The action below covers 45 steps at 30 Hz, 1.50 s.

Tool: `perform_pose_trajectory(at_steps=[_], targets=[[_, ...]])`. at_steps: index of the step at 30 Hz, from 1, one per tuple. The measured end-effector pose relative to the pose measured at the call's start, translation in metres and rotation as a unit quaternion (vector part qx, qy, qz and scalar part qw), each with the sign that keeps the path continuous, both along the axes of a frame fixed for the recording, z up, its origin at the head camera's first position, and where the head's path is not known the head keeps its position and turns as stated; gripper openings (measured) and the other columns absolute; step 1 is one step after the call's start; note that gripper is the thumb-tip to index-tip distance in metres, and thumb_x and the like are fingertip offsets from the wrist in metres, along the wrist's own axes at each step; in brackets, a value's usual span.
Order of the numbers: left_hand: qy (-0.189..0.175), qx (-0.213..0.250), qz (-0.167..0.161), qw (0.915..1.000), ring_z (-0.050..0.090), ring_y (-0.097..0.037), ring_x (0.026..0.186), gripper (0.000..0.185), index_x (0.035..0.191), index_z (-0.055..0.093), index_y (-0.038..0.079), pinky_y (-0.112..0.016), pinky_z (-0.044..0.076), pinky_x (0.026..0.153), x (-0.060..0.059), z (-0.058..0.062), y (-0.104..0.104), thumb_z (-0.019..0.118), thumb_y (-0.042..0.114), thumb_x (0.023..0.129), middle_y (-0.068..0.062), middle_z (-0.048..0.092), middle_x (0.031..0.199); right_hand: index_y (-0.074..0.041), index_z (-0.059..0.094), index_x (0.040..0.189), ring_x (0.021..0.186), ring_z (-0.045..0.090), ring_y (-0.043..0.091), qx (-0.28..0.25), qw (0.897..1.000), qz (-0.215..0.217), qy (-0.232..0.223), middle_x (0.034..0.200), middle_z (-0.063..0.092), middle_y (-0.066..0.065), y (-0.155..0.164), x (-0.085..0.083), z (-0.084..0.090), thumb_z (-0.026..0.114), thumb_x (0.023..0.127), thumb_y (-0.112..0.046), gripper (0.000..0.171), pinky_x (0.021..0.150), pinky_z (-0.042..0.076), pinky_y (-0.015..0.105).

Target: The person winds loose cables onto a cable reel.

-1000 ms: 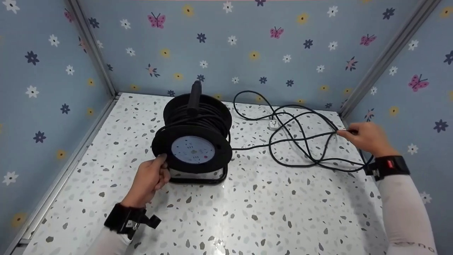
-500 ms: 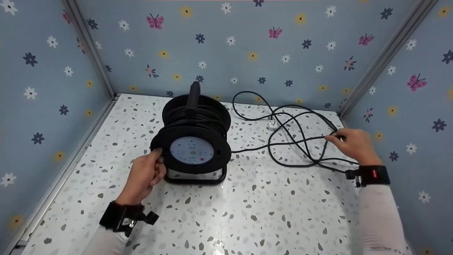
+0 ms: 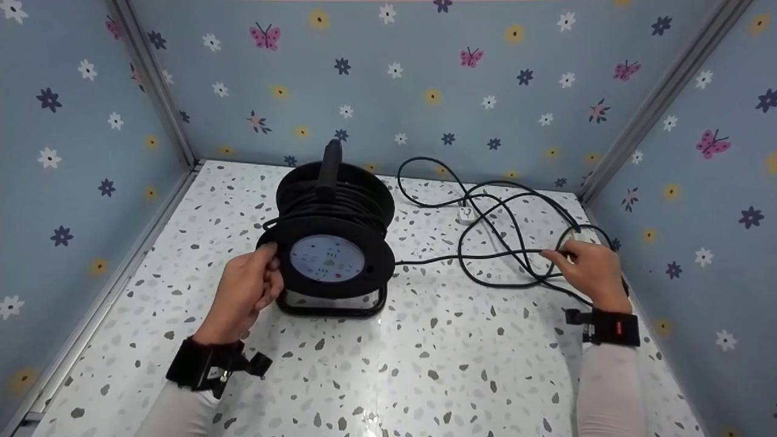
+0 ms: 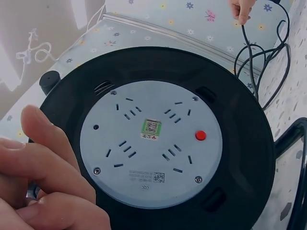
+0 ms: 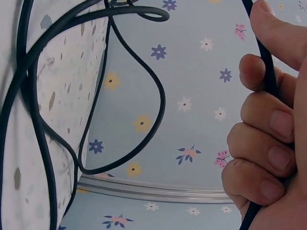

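A black cable reel with a pale round socket face stands on the speckled surface. At the left side of its front disc my left hand holds on with curled fingers; exactly what the fingertips grip is hidden. My right hand grips the black cable, which runs from the reel's right side. In the right wrist view the fingers are wrapped round the cable. The left wrist view shows the socket face close up, with a red button.
Loose cable loops lie between the reel and the right wall, with a white plug among them. The reel's carrying handle rises at the top. Patterned panels enclose the back and sides.
The reel's front disc has turned clockwise, and my left hand has moved slightly up with it. Gripping the cable, my right hand has shifted left and nearer to me.
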State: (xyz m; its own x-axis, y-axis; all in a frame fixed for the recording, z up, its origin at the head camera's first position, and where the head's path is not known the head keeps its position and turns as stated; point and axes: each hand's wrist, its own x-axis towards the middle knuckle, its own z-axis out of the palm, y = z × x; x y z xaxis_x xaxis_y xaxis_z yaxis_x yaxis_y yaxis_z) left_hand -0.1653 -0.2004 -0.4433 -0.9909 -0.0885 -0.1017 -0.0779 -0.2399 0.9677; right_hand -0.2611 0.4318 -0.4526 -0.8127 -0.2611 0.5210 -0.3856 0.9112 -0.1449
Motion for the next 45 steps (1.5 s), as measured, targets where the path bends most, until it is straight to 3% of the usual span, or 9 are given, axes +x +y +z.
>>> perform_pose_trajectory(at_steps=[12, 19, 25, 32, 38, 45], targets=[[0.019, -0.080, -0.024, 0.9963, 0.038, -0.009, 0.035, 0.044, 0.084, 0.054, 0.002, -0.023, 0.030, 0.035, 0.000, 0.029, 0.008, 0.057, 0.032, 0.116, -0.006, 0.056, 0.052, -0.019, 0.067, 0.076, 0.054, 0.049, 0.016, 0.013, 0.999, 0.031, 0.005, 0.063, 0.056, -0.003, -0.022, -0.005, -0.008, 0.090, 0.094, -0.036, 0.034, 0.054, 0.036, 0.038], [0.031, -0.108, -0.027, 0.9933, 0.041, -0.010, 0.036, 0.045, 0.083, 0.054, 0.003, -0.024, 0.032, 0.035, -0.003, 0.037, 0.017, 0.058, 0.033, 0.116, -0.007, 0.057, 0.052, -0.018, 0.070, 0.078, 0.054, 0.040, 0.012, 0.019, 0.999, 0.045, -0.006, 0.063, 0.049, -0.006, -0.038, -0.004, -0.012, 0.090, 0.095, -0.034, 0.031, 0.054, 0.030, 0.035], [0.036, -0.147, -0.030, 0.9881, 0.042, -0.010, 0.035, 0.049, 0.080, 0.055, 0.004, -0.025, 0.034, 0.035, -0.005, 0.045, 0.024, 0.058, 0.037, 0.116, -0.009, 0.059, 0.052, -0.018, 0.064, 0.074, 0.054, 0.034, 0.013, 0.020, 0.998, 0.054, -0.015, 0.061, 0.043, -0.006, -0.054, -0.006, -0.013, 0.090, 0.095, -0.039, 0.039, 0.053, 0.025, 0.034], [0.036, -0.186, -0.060, 0.9801, 0.038, -0.010, 0.035, 0.053, 0.076, 0.052, 0.006, -0.026, 0.033, 0.038, -0.006, 0.055, 0.032, 0.059, 0.041, 0.115, -0.010, 0.061, 0.052, -0.019, 0.063, 0.075, 0.053, 0.034, 0.011, 0.022, 0.997, 0.064, -0.036, 0.060, 0.039, -0.009, -0.065, -0.005, -0.019, 0.088, 0.098, -0.038, 0.039, 0.054, 0.026, 0.034], [0.051, -0.161, -0.056, 0.9840, 0.039, -0.012, 0.034, 0.055, 0.074, 0.055, 0.005, -0.027, 0.033, 0.037, -0.005, 0.052, 0.042, 0.058, 0.042, 0.115, -0.011, 0.059, 0.051, -0.019, 0.059, 0.074, 0.052, 0.032, 0.011, 0.017, 0.996, 0.086, -0.034, 0.061, 0.037, -0.009, -0.074, -0.006, -0.025, 0.088, 0.097, -0.037, 0.041, 0.053, 0.025, 0.034], [0.100, -0.020, -0.075, 0.9919, 0.033, -0.011, 0.033, 0.051, 0.075, 0.051, 0.007, -0.026, 0.024, 0.033, -0.008, 0.042, 0.062, 0.056, 0.035, 0.117, -0.008, 0.049, 0.048, -0.016, 0.068, 0.081, 0.054, 0.034, 0.011, 0.029, 0.993, 0.099, -0.050, 0.064, 0.041, -0.009, -0.084, -0.008, -0.027, 0.085, 0.100, -0.037, 0.033, 0.054, 0.028, 0.033]])
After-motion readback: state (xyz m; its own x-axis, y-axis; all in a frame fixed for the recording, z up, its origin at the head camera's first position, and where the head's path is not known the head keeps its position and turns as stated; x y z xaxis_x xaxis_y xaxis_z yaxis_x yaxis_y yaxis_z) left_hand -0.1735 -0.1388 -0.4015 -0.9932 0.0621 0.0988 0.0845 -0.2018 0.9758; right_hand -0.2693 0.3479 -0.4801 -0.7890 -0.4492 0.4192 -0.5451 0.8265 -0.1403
